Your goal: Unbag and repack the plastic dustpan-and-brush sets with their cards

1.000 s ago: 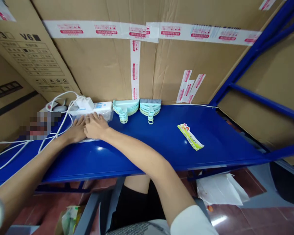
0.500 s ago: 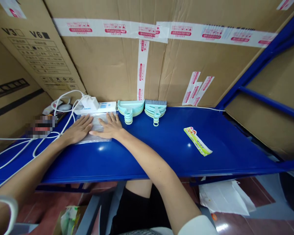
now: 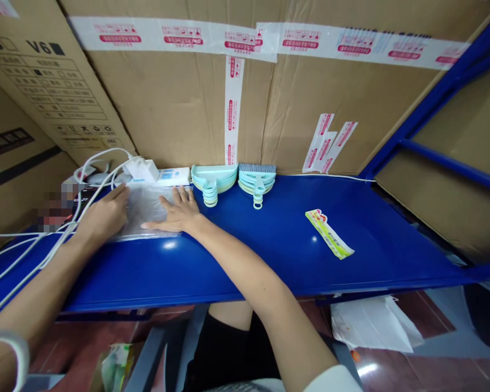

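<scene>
A flat stack of clear plastic bags [image 3: 141,209] lies on the blue table [image 3: 269,256], its left and right edges partly covered by my hands. My right hand [image 3: 177,209] rests flat on the right side of it, fingers spread and thumb pointing left. At the left edge, my left hand [image 3: 104,218] has its fingers curled together, closed on the upper left corner of the plastic. Just right of my right hand stand a stack of small mint dustpans [image 3: 214,179] and a stack of small hand brushes [image 3: 257,182].
A power strip [image 3: 173,176] with a white plug [image 3: 142,169] sits behind the plastic. White cables [image 3: 71,226] loop around my left forearm. A yellow-green printed card [image 3: 330,234] lies on the right. Large cardboard [image 3: 171,103] stands along the back.
My left hand has slid left from lying flat on the plastic and its fingers have curled at the edge. My right hand stays spread on the plastic. The view has shifted slightly.
</scene>
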Available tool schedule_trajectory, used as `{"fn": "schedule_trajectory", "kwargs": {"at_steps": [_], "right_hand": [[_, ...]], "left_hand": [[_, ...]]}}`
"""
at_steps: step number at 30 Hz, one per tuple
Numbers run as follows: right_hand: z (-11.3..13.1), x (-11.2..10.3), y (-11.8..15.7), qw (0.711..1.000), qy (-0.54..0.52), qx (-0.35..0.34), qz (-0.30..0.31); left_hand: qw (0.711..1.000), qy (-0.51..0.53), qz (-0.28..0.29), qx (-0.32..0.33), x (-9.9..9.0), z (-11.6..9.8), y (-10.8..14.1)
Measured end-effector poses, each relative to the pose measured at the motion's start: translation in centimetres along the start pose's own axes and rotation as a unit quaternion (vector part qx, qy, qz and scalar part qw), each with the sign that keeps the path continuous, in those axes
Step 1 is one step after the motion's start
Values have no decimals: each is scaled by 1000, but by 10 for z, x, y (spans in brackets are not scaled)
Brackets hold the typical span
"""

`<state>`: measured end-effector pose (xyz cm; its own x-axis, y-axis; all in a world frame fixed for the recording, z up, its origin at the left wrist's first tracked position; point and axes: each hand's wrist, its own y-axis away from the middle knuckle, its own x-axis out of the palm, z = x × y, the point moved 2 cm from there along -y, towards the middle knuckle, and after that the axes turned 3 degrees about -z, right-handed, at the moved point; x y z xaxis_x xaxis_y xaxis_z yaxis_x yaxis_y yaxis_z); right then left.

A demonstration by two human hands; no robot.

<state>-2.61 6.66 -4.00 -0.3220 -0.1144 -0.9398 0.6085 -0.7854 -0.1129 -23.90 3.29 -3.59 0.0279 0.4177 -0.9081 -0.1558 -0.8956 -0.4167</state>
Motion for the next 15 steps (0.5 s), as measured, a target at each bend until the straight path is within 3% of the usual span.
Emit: {"fn": "schedule_trajectory", "kwargs": {"at_steps": [3,5,9,12,15], "right_hand": [[1,0,0,1000,3,-3,-2],[1,-1,0,1000,9,-3,-3],[2,-3,1,1000,13,0,-1],[2,-3,2,1000,10,0,5],[1,-3,2,1000,0,-2,3]], "left_hand": [[996,68,-25,57,-9,-23,-1],[987,118,30,102,0,-30,-3],[976,123,159,88,29,-10,-4],[976,98,182,69,42,10,0],[980,75,176,62,45,16,2]]}}
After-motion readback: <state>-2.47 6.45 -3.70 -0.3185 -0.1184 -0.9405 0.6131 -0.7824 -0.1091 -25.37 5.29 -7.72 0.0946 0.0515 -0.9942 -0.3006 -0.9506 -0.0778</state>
